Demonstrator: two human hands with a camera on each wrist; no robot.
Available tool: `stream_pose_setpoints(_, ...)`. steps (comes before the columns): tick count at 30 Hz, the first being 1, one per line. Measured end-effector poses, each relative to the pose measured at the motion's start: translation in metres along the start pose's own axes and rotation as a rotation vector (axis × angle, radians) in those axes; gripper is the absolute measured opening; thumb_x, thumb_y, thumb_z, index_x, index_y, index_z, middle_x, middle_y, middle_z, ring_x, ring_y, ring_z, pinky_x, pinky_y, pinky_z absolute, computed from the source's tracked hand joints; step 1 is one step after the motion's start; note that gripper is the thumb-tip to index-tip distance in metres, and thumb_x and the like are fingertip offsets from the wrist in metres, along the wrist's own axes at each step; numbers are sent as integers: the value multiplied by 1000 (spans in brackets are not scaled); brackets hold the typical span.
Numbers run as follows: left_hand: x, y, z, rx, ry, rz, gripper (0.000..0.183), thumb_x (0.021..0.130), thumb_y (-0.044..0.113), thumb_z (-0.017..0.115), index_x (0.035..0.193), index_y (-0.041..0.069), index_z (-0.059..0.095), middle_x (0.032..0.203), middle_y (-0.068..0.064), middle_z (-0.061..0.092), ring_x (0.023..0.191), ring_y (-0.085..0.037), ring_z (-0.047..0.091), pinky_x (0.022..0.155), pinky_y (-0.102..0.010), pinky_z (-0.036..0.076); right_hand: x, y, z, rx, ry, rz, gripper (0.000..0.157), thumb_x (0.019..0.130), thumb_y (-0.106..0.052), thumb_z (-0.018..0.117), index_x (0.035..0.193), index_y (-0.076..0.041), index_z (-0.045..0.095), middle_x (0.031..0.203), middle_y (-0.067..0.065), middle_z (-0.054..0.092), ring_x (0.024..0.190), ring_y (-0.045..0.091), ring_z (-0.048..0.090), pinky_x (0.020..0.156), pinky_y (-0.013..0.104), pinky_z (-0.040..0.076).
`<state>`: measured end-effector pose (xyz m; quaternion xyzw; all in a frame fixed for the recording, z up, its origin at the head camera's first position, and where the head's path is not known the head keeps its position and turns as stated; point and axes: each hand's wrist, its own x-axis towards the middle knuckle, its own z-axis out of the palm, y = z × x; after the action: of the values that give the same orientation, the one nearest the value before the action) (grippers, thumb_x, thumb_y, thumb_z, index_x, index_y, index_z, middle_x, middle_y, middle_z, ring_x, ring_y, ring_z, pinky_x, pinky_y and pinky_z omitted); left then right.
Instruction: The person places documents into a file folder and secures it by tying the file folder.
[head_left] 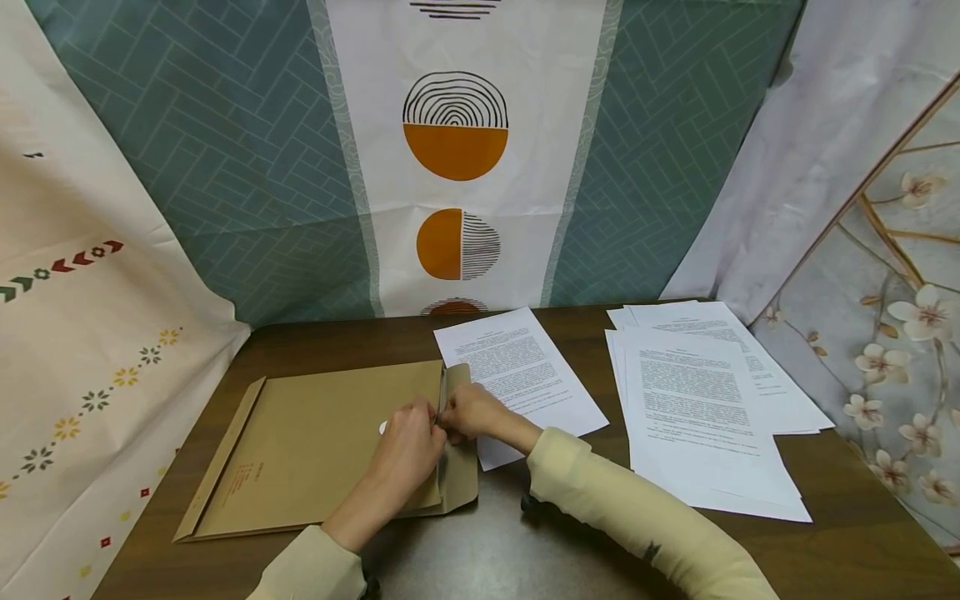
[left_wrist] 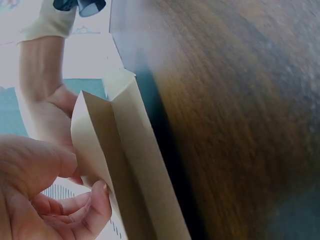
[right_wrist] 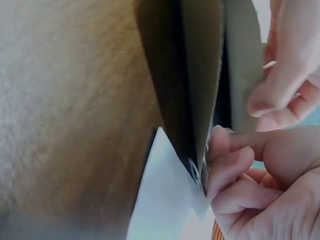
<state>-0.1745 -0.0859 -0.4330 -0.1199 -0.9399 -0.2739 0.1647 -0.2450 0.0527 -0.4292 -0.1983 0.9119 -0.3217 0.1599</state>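
A brown paper document folder [head_left: 337, 433] lies flat on the table, its flap [head_left: 459, 479] raised along the right side. A white disc [head_left: 383, 427] shows on its top face, partly covered by my left hand [head_left: 408, 446]. The thumb and curled fingers of that hand pinch the top panel's edge [left_wrist: 95, 145]. Across from it, my right hand [head_left: 472, 412] pinches the flap close to the fold, as the right wrist view shows. The fingertips of both hands nearly meet. A gap stands between panel and flap; what lies inside is hidden.
A printed sheet [head_left: 525, 367] lies behind and beneath my right hand. Farther right, a stack of printed sheets [head_left: 697, 417] overlaps more papers [head_left: 780, 383]. Patterned cloths [head_left: 285, 167] hang along the back and both sides of the dark wooden table [head_left: 480, 550].
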Motion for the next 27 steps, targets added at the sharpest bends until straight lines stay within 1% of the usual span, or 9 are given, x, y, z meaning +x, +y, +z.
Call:
stream_pose_setpoints(3, -1, -2, 2, 11, 3, 7, 11, 78, -6, 67, 85, -3, 60, 74, -14, 61, 63, -25, 61, 55, -38, 51, -2, 2, -6, 42, 30, -4, 38, 98, -16, 67, 61, -8, 67, 53, -3, 63, 45, 7, 49, 44, 21, 35)
stream_pose_setpoints(5, -2, -3, 3, 15, 9, 15, 11, 77, -6, 68, 84, -3, 60, 74, -14, 62, 63, -26, 62, 55, -39, 52, -4, 4, -12, 62, 62, -13, 38, 98, -19, 68, 62, -6, 67, 51, -5, 60, 46, 7, 46, 44, 21, 33)
stream_pose_setpoints(8, -2, -4, 5, 14, 17, 15, 11, 76, -7, 67, 83, -2, 59, 73, -15, 62, 64, -29, 64, 56, -41, 52, -8, 8, -22, 97, 107, -32, 35, 97, -20, 68, 70, 1, 70, 50, -6, 56, 47, 7, 43, 45, 22, 32)
stream_pose_setpoints(11, -2, -6, 6, 6, 12, 10, 11, 76, -7, 66, 81, -1, 59, 73, -15, 62, 65, -31, 65, 57, -43, 53, -11, 15, -34, 139, 130, -29, 32, 99, -21, 67, 80, 5, 72, 55, -3, 57, 50, 9, 44, 46, 23, 32)
stream_pose_setpoints(14, -2, -7, 8, 2, 6, 15, 11, 76, -7, 66, 81, -1, 59, 73, -16, 63, 65, -31, 65, 57, -43, 53, -8, 26, -46, 161, 134, -31, 27, 100, -19, 66, 89, 5, 72, 67, 1, 64, 59, 11, 51, 52, 23, 38)
stream_pose_setpoints(17, -4, -8, 10, -1, -8, 13, 11, 76, -8, 66, 82, -2, 59, 73, -18, 63, 66, -32, 66, 58, -44, 53, 0, 41, -58, 106, 144, -58, 17, 98, -15, 67, 95, 1, 72, 81, 3, 68, 71, 13, 58, 64, 26, 46)
stream_pose_setpoints(20, -5, -7, 11, -3, -42, -9, 12, 77, -8, 66, 82, -2, 58, 74, -19, 63, 68, -34, 67, 58, -45, 53, 8, 55, -71, 0, 159, -85, 14, 96, -12, 69, 104, 0, 72, 92, 5, 70, 83, 17, 61, 76, 32, 50)
stream_pose_setpoints(23, -6, -6, 12, -3, -77, -28, 12, 78, -8, 66, 81, -1, 57, 74, -19, 63, 69, -34, 67, 58, -45, 54, 17, 66, -84, -94, 156, -103, 24, 95, -11, 71, 114, 3, 70, 108, 12, 71, 100, 26, 65, 90, 40, 52)
stream_pose_setpoints(27, -8, -4, 13, 4, -94, -45, 11, 79, -8, 64, 79, -1, 57, 73, -18, 62, 68, -34, 66, 57, -44, 53, 30, 76, -100, -180, 111, -112, 37, 96, -14, 70, 127, 5, 64, 127, 22, 66, 122, 36, 60, 104, 47, 47)
